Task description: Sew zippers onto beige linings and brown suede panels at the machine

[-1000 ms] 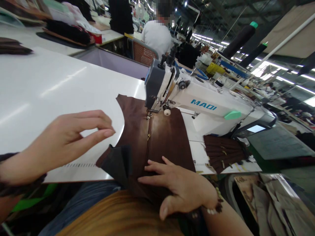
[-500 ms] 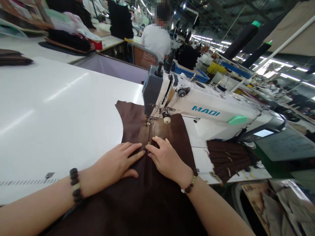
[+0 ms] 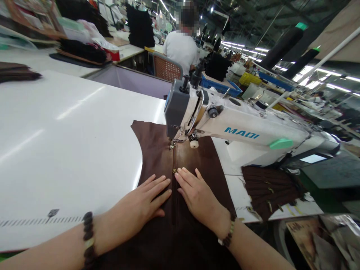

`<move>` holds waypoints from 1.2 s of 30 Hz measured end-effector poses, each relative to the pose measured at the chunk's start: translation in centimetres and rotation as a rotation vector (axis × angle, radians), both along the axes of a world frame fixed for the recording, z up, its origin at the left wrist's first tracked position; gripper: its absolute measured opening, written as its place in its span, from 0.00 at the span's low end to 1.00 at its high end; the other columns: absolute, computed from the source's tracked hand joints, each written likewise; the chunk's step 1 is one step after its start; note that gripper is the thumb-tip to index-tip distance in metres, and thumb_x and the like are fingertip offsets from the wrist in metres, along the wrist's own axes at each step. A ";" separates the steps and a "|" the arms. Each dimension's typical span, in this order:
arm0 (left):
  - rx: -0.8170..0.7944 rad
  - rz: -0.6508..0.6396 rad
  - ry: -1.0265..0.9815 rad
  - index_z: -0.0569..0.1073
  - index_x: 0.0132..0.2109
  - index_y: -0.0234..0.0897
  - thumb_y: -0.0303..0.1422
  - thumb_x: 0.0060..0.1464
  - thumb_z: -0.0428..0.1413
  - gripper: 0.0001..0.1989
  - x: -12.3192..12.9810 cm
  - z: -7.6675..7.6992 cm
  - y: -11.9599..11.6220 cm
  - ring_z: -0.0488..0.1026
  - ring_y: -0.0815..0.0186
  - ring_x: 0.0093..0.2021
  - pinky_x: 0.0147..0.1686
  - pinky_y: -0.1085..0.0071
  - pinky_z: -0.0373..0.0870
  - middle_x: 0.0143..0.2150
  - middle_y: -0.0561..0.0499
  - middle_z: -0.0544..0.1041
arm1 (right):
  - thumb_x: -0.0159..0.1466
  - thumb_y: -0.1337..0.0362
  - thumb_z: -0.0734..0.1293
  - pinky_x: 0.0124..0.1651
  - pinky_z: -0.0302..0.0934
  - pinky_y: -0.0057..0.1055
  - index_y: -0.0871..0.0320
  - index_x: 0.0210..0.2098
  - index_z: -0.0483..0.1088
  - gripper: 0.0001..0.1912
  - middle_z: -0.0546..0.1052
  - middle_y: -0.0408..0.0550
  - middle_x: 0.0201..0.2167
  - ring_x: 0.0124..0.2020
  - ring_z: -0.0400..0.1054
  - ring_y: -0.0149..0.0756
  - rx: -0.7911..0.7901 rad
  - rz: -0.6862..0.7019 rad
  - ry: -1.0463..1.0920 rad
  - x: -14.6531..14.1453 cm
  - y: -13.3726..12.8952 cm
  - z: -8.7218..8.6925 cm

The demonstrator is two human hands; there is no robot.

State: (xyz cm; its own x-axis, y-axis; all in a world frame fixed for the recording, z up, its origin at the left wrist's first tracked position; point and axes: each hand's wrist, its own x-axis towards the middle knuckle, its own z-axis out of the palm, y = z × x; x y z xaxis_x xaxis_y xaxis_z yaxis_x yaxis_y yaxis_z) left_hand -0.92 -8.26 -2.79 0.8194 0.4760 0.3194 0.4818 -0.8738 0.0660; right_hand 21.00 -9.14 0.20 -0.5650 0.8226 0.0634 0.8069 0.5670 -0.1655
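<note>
A dark brown leather piece (image 3: pixel 153 146) lies across the white table and under the needle area of a white sewing machine (image 3: pixel 242 127). Down its middle runs a narrow zipper strip (image 3: pixel 174 198) with a small brass-coloured pull (image 3: pixel 174 171). My left hand (image 3: pixel 140 204) rests flat on the leather left of the strip, fingers spread. On the strip's right side lies my right hand (image 3: pixel 198 197), fingers extended, its fingertips beside the pull. The presser foot (image 3: pixel 171 145) is over the upper end of the strip.
A stack of brown pieces with zippers (image 3: pixel 270 187) lies right of the machine. Brown pieces (image 3: pixel 18 72) sit at the far left of the white table (image 3: pixel 70 131). A seated person (image 3: pixel 180 47) is beyond. A bin with scraps (image 3: pixel 315 240) stands at lower right.
Both hands appear slightly lower in the view. My right fingers have straightened from a more bent pose beside the pull. The camera view has shifted a little.
</note>
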 end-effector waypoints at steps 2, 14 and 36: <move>-0.021 -0.023 -0.031 0.72 0.55 0.35 0.34 0.61 0.54 0.17 0.0 0.4 -0.4 0.69 0.55 0.58 0.58 0.56 0.67 0.57 0.39 0.72 | 0.69 0.68 0.56 0.62 0.54 0.56 0.65 0.60 0.61 0.21 0.64 0.59 0.60 0.63 0.56 0.45 -0.004 -0.026 -0.003 -0.2 -0.2 0.0; 0.090 -0.034 -0.039 0.74 0.53 0.31 0.33 0.63 0.51 0.15 0.2 1.1 -0.9 0.73 0.54 0.54 0.52 0.60 0.73 0.55 0.38 0.74 | 0.70 0.64 0.55 0.63 0.52 0.57 0.66 0.61 0.61 0.23 0.65 0.60 0.59 0.63 0.56 0.47 -0.064 -0.104 -0.008 -0.9 -0.6 0.1; 0.165 -0.022 0.002 0.71 0.55 0.33 0.37 0.68 0.38 0.22 0.0 0.0 4.3 0.71 0.58 0.56 0.54 0.61 0.71 0.56 0.39 0.73 | 0.69 0.64 0.57 0.64 0.51 0.53 0.65 0.62 0.60 0.23 0.66 0.58 0.56 0.58 0.58 0.44 -0.022 -0.228 -0.016 -2.1 4.3 0.3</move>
